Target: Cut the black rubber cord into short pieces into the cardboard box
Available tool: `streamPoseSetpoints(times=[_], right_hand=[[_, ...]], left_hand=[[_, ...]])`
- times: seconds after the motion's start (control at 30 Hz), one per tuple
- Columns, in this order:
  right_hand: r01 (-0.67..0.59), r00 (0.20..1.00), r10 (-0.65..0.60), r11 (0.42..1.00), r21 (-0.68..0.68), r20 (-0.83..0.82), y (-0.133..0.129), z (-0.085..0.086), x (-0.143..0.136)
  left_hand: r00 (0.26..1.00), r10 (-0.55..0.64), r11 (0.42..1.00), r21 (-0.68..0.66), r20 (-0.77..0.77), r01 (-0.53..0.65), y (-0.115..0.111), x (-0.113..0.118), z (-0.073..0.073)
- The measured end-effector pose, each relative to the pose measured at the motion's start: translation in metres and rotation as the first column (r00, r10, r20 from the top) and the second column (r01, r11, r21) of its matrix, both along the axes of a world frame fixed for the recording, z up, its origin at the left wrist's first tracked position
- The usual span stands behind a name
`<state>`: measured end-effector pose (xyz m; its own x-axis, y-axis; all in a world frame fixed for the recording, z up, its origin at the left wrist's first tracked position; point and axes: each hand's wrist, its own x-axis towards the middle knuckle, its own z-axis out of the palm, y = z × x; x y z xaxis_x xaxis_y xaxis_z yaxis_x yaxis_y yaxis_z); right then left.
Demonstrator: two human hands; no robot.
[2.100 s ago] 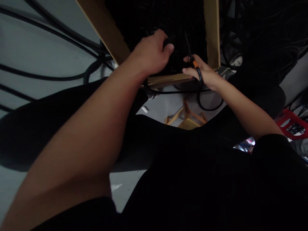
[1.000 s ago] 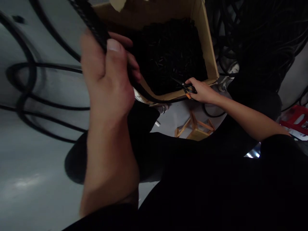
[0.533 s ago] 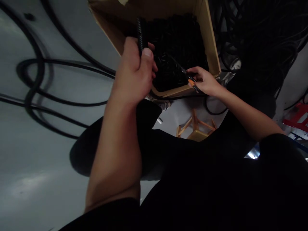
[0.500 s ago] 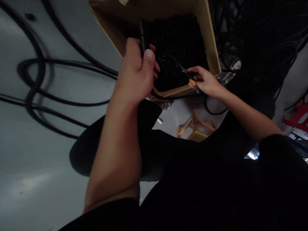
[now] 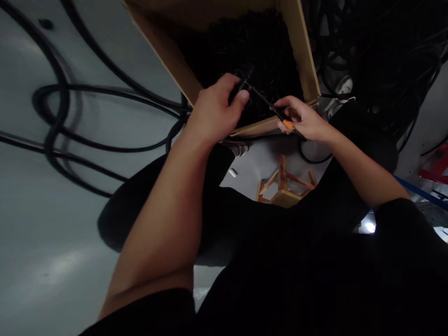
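My left hand (image 5: 220, 105) is closed around a black ribbed tube (image 5: 244, 83), which slants up and to the right over the open cardboard box (image 5: 310, 60). In my right hand (image 5: 304, 119) is a slim dark tool with an orange part (image 5: 288, 124) on its handle, too dim to name exactly. Its long thin front part points up and left, and its tip meets the tube, or nearly so, beside my left thumb. Beneath both hands, the box holds a heap of small black pieces (image 5: 259, 42).
Thick black hose (image 5: 61, 100) lies in loops on the grey floor at the left. More coiled black hose (image 5: 395, 56) is heaped at the upper right. A small wooden stool (image 5: 287, 198) stands below the box, near my legs. Something red (image 5: 434, 165) is at the right edge.
My left hand has moved right and down with the tube, which now tilts right beside the tool's tip. My right hand has barely shifted.
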<state>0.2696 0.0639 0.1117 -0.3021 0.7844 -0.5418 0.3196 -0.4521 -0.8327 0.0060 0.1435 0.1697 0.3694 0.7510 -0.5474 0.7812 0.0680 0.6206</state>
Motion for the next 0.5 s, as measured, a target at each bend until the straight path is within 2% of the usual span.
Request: streamPoseSetpoints(times=[0.1, 0.2, 0.37, 0.5], right_hand=[[0.014, 1.0, -0.014, 1.0, -0.002, 0.0, 0.008, 0.003, -0.002], [0.026, 1.0, -0.027, 0.999, -0.045, -0.006, 0.02, 0.008, -0.007], [0.029, 0.998, -0.037, 0.989, -0.147, -0.054, 0.039, 0.013, -0.025], [0.019, 0.989, -0.055, 0.968, -0.251, -0.135, 0.045, 0.015, -0.043]], left_hand=[[0.997, -0.058, 0.998, -0.024, -0.052, 0.057, 0.004, 0.004, 0.003], [0.996, -0.061, 0.998, -0.016, -0.068, 0.06, 0.009, 0.002, 0.0], [1.0, -0.01, 1.0, -0.02, 0.014, 0.011, 0.016, -0.022, -0.018], [1.0, -0.019, 0.999, -0.051, -0.004, 0.018, 0.016, -0.039, -0.032]])
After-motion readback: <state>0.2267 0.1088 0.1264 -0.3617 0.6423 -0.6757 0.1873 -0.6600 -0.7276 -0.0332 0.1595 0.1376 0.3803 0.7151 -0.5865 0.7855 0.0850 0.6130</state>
